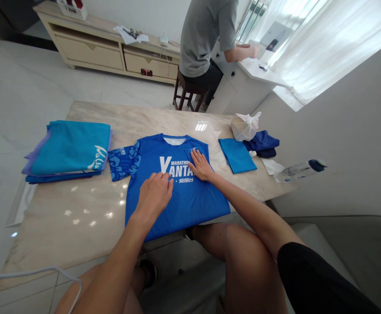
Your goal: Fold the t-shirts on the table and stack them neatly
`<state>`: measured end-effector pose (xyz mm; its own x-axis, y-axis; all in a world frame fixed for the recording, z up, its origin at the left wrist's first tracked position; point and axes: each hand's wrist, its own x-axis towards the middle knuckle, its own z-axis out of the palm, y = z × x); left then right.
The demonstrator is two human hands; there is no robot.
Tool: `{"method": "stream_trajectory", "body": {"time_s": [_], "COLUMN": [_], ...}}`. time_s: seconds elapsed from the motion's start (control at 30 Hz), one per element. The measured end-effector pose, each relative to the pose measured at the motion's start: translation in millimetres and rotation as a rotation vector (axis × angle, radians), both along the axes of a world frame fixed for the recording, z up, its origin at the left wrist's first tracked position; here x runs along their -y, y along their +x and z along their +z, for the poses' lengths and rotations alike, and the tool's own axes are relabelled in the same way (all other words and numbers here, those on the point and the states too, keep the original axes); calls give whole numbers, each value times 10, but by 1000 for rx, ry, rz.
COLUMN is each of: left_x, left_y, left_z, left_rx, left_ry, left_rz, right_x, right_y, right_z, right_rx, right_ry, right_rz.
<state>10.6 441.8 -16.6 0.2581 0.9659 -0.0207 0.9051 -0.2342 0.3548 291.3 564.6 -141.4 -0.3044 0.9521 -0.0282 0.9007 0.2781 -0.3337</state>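
Note:
A blue short-sleeved T-shirt [177, 205] with white "Marathon Yantai" lettering lies front up on the marble-look table [89, 209]. Its patterned sleeve on the left is spread out; no sleeve sticks out on the right side. My right hand [201, 166] lies flat on the chest near the right shoulder, fingers extended. My left hand [156, 192] rests on the shirt left of the lettering, its fingers loosely bent and nothing visible in them. The shirt's lower edge reaches the table's near edge.
A stack of folded clothes [76, 146] sits on the left. To the right are a folded blue cloth [238, 155], a white plastic bag [245, 126], dark blue fabric [262, 141] and a water bottle [298, 171]. A person in grey [206, 39] sits beyond the table.

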Motion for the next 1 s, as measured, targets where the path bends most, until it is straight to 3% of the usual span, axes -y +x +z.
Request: {"method": "stream_trajectory", "body": {"time_s": [0.13,0.27,0.47,0.6,0.7,0.8,0.9,1.0], "left_x": [-6,20,18,97,261,428,498,467], "left_y": [-36,-63,2,101,203,298,334,304], "left_z": [-40,-129,-280,-469,-695,-878,-923,-870], "left_rx": [-42,-96,-147,-172,-232,-263,-271,-289], "left_ry": [-1,-17,-55,-63,-97,-175,-169,-164], "left_rz": [-11,-63,-162,-197,-191,-144,-133,-155], "right_x": [15,398,1392,1666,1511,1076,566,267], "right_y": [376,793,826,759,776,707,455,111], "right_z": [90,163,86,103,217,318,321,206], "right_rx": [-174,-210,19,95,61,-6,-40,-28], "right_ry": [186,343,135,60,99,142,146,113], "right_rz": [-137,-298,-8,7,-38,-114,-106,5]}}
